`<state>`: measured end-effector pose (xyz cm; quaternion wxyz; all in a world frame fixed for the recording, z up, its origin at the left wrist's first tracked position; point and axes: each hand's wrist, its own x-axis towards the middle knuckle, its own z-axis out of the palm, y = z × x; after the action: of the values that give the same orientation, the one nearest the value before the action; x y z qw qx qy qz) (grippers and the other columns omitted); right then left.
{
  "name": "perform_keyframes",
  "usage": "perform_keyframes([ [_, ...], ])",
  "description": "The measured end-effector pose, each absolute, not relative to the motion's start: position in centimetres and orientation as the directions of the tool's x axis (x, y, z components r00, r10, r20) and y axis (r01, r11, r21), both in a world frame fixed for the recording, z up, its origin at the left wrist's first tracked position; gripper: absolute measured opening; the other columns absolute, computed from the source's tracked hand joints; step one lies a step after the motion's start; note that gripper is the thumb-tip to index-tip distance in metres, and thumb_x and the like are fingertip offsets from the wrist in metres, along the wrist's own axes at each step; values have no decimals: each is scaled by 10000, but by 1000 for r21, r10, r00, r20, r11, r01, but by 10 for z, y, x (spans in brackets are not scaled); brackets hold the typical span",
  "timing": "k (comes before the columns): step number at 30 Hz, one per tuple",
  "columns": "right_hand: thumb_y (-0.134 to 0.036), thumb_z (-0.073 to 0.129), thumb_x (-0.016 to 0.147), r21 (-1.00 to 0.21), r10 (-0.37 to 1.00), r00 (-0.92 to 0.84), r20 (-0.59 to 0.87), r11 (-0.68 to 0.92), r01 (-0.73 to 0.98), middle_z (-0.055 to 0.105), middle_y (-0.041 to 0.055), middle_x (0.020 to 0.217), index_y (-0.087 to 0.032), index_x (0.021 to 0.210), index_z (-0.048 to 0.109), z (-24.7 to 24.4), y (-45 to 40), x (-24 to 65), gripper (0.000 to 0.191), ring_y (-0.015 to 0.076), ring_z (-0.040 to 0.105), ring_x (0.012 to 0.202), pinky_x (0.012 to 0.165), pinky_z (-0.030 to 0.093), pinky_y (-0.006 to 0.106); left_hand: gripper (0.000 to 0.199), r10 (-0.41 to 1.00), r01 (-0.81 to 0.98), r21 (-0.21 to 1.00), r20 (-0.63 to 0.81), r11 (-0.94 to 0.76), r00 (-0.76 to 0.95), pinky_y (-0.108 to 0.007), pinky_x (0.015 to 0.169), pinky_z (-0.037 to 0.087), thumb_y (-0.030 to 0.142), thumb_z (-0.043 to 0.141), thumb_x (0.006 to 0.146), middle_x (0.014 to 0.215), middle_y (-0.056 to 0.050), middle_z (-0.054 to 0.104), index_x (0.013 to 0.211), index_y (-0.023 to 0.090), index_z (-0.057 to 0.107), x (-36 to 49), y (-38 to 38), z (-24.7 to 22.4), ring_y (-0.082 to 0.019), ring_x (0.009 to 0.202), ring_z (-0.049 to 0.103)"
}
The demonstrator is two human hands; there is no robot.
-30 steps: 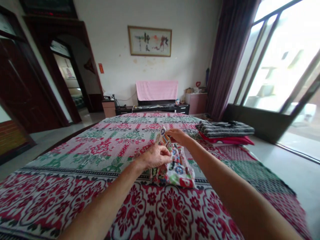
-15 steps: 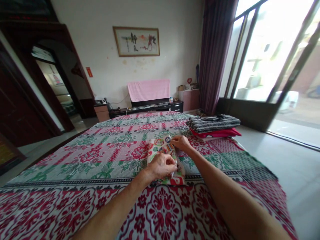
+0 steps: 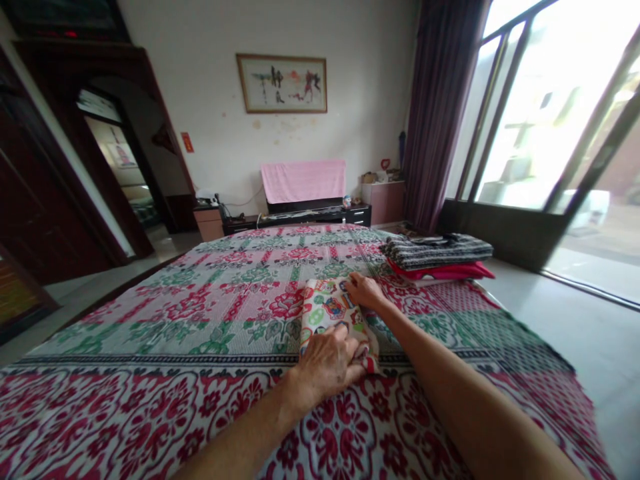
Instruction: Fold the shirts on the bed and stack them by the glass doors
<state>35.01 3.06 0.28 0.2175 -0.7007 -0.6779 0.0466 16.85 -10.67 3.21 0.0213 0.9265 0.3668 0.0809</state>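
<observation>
A small folded cloth (image 3: 330,303) in white with a bright cartoon print lies on a flower-patterned bed cover (image 3: 200,333), straight in front of me. My left hand (image 3: 331,360) is over its near end, thumb and fingers closing on the near right edge; the fingertips are partly hidden. At the cloth's far right corner, my right hand (image 3: 365,291) has its fingers bent onto the edge. To the right lies a stack of folded clothes, with a black-and-white knitted garment (image 3: 437,250) on top and a red one (image 3: 450,271) beneath.
The cover's edge drops toward the pale floor (image 3: 585,320) at right, near a glass door (image 3: 530,127). Beyond the bed, a pink cloth (image 3: 303,181) hangs above a low black cabinet (image 3: 357,216). A dark doorway (image 3: 165,167) opens at left.
My left hand has come nearer and lowered, laying a raised part of the cloth down. More of the printed top shows now. My right hand stays at the far right corner.
</observation>
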Motion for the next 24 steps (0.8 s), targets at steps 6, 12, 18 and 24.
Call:
perform_keyframes([
  [6, -283, 464, 816, -340, 963, 37, 268, 59, 939, 701, 94, 1022, -206, 1151, 598, -1, 33, 348, 369, 232, 639, 943, 753, 417, 265, 338, 660, 665, 7, 130, -747, 740, -340, 804, 490, 310, 315, 933, 998, -96, 598, 977, 175, 622, 172, -110, 30, -214, 947, 576],
  [12, -194, 463, 786, -356, 961, 24, 274, 79, 931, 690, 117, 1043, -167, 1237, 547, 3, 31, 349, 460, 225, 631, 960, 783, 424, 266, 260, 642, 642, 59, 168, -764, 748, -312, 778, 480, 214, 380, 871, 959, -87, 616, 955, 183, 624, 164, -107, 25, -201, 899, 582],
  [18, -88, 448, 712, -587, 989, -107, 102, 146, 796, 662, 14, 773, -183, 1200, 555, 31, 23, 364, 508, 134, 577, 645, 569, 418, 201, 221, 771, 665, 394, 261, -634, 581, -251, 654, 408, 234, 450, 812, 728, -37, 616, 719, 173, 641, 137, -91, 61, -144, 686, 538],
  [24, -246, 508, 766, -895, 909, -406, -97, 98, 435, 641, 19, 774, -148, 884, 668, 66, -1, 375, 222, 86, 529, 601, 575, 445, 186, 233, 928, 396, 842, 296, -366, 228, -209, 481, 295, 367, 532, 761, 567, 34, 533, 700, 159, 619, 88, -68, 101, -89, 499, 425],
])
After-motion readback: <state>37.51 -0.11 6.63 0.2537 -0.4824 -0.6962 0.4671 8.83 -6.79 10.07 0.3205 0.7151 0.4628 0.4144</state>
